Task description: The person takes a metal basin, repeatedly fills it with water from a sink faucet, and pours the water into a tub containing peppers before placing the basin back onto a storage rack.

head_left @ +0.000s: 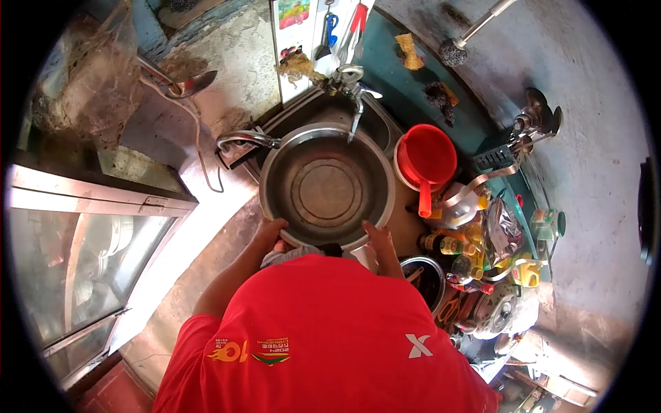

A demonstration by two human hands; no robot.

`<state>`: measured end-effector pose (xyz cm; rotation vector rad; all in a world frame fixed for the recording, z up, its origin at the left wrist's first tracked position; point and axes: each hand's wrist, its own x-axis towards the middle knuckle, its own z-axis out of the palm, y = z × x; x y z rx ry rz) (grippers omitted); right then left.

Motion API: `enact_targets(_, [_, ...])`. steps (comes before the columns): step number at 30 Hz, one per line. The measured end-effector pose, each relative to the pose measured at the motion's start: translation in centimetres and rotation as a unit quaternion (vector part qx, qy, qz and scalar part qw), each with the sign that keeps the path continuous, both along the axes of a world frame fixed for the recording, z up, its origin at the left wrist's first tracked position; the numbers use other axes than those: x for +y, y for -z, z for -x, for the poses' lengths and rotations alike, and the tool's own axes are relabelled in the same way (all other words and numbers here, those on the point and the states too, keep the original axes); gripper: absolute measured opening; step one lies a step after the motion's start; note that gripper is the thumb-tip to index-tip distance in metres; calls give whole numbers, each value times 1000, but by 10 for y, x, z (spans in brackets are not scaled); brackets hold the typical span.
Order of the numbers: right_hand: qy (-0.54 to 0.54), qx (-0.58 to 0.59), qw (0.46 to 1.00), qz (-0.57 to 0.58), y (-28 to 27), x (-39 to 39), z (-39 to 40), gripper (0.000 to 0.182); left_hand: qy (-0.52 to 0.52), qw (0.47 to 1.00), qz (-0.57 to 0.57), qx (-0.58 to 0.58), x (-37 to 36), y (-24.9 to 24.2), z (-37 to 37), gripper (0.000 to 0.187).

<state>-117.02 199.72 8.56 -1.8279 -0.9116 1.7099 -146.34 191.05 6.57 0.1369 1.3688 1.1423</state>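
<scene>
A large round metal basin (282, 179) is in front of my body, with ring marks showing on its bottom. My left hand (268, 233) is closed around the near-left part of its rim, thumb on top. On the near-right part of the same rim, my right hand (376, 239) grips with the thumb over the edge. The lower fingers of both hands are partly hidden beneath the basin. A metal faucet (354, 103) points down at the basin's far rim, and the basin overlaps the dark sink (382, 127) behind it.
Right of the basin, a red dipper (428, 157) rests on a pale bowl. Several bottles (451, 244), a dark pot (425, 279) and a lidded pot (497, 310) crowd the right side. A utensil rack (496, 157) hangs on the wall. At left stands a glass-paned cabinet (96, 268).
</scene>
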Motion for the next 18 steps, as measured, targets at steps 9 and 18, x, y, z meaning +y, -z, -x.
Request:
enact_targets(9, [-26, -40, 999, 14, 0, 0, -2, 73, 58, 997, -44, 10, 1, -7, 1, 39])
enact_targets(18, [-9, -30, 999, 34, -18, 1, 5, 64, -16, 999, -40, 19, 1, -5, -6, 36])
